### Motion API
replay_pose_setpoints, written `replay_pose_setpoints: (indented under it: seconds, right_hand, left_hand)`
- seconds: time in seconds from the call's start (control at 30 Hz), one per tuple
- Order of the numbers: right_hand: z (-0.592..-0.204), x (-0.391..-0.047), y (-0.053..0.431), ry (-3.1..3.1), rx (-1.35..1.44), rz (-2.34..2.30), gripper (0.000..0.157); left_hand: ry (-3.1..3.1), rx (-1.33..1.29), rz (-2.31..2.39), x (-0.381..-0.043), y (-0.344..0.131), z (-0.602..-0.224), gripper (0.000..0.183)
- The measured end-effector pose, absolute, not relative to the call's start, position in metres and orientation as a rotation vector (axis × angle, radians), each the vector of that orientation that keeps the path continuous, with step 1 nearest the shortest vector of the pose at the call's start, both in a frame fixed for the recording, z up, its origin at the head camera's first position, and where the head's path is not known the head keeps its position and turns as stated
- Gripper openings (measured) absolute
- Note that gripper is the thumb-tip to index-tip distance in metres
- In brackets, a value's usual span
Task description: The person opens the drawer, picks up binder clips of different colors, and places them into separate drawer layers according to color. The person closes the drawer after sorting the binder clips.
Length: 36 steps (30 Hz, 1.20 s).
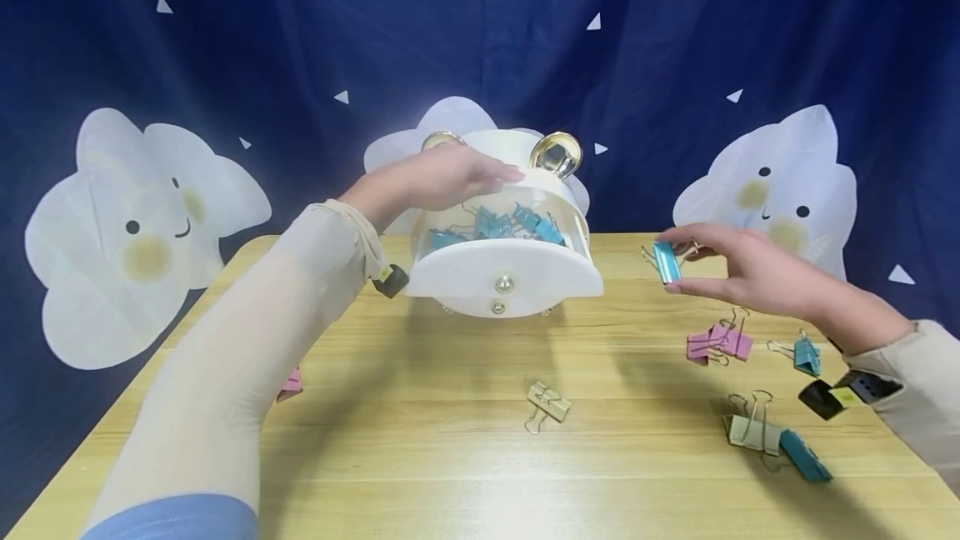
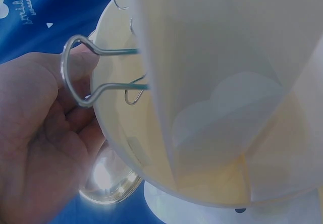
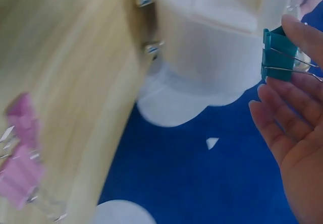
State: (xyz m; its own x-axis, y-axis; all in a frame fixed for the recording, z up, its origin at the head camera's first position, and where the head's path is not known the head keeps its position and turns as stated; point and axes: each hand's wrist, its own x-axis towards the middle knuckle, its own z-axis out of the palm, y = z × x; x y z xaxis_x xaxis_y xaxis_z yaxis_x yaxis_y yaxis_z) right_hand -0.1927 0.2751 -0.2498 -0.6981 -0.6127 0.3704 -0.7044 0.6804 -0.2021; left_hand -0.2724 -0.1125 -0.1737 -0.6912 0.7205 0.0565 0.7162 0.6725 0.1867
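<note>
My left hand [image 1: 457, 173] rests on the top of a white storage box [image 1: 504, 269] with gold round ears. In the left wrist view the left hand's fingers [image 2: 83, 120] go behind the box's round rim, partly hidden. The box's front compartment stands pulled out, and several blue binder clips [image 1: 495, 225] lie inside. To the right of the box, my right hand [image 1: 738, 269] pinches a blue binder clip [image 1: 666, 262] between thumb and fingers above the table. The right wrist view shows this clip [image 3: 278, 55] with its wire handles toward the palm.
On the wooden table [image 1: 420, 440] lie pink binder clips [image 1: 720, 342], a blue clip [image 1: 807, 354], a cream clip [image 1: 549, 401], and another cream clip [image 1: 753, 433] against a blue one [image 1: 805, 455]. A pink clip [image 1: 291, 384] shows beside the left sleeve. A blue curtain [image 1: 480, 40] hangs behind.
</note>
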Motion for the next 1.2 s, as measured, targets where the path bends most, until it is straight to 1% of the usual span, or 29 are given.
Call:
replay_pose_setpoints:
  seconds: [0.13,0.37,0.47,0.77,1.2]
  right_hand:
    - [-0.235,-0.197,0.258,-2.578,1.088,0.507,0.053]
    - [-0.218,-0.205,0.230,-2.587,1.087,0.471,0.045]
    - [-0.214,-0.210,0.220,-2.623,1.088,0.464,0.044]
    - [-0.211,-0.223,0.194,-2.604,1.180,0.536,0.045]
    - [-0.214,-0.233,0.163,-2.696,1.272,0.563,0.041]
  left_hand:
    - [2.845,1.236,0.317,-0.273,-0.112,-0.175,0.039]
    - [2.849,1.241,0.312,-0.274,-0.111,-0.176,0.039]
    - [2.855,1.239,0.311,-0.274,-0.110,-0.176,0.039]
    - [2.862,1.209,0.316,-0.272,-0.109,-0.176,0.039]
    - [2.854,1.231,0.312,-0.273,-0.108,-0.176,0.039]
